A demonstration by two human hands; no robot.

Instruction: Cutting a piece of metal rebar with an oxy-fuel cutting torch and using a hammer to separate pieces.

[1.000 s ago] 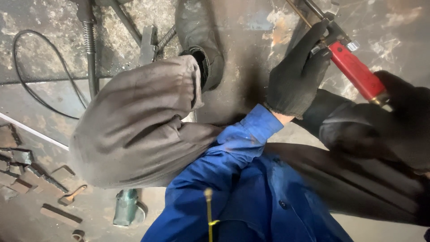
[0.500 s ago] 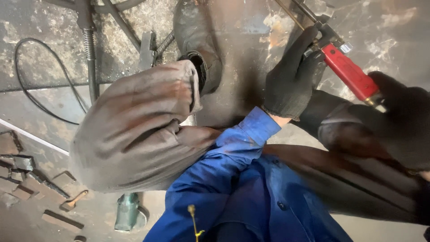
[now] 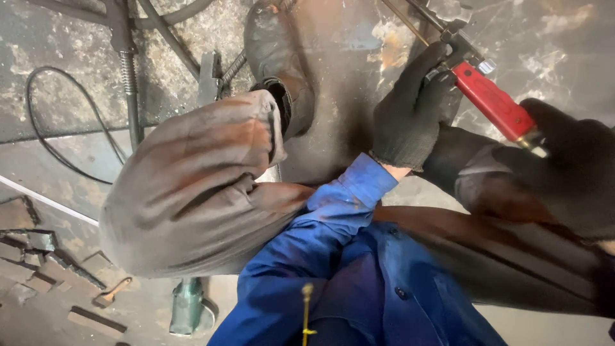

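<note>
Red-handled electrode holder (image 3: 493, 102), upper right, above the stained metal floor (image 3: 346, 77): right hand (image 3: 570, 160) wraps the handle's rear, fingers closed; left hand (image 3: 410, 109), gloved, fingers curled at the clamp head. Thin rod (image 3: 410, 19) juts from the clamp. Step judged: seating the rod; next calls for firm clamping.

The right hand (image 3: 570, 166) is blurring at the frame's right side — its glove is melting into the dark sleeve, so its fingers are not separating out. It is covering the rear end of the red electrode holder (image 3: 493, 102). The thin rod (image 3: 410, 19) is running off the top edge, its far end out of sight. The left hand (image 3: 413, 109) is hiding the holder's clamp from below. The bent knee (image 3: 192, 192) is hiding part of the green tool (image 3: 187, 307) on the floor — its kind is staying unclear.
</note>
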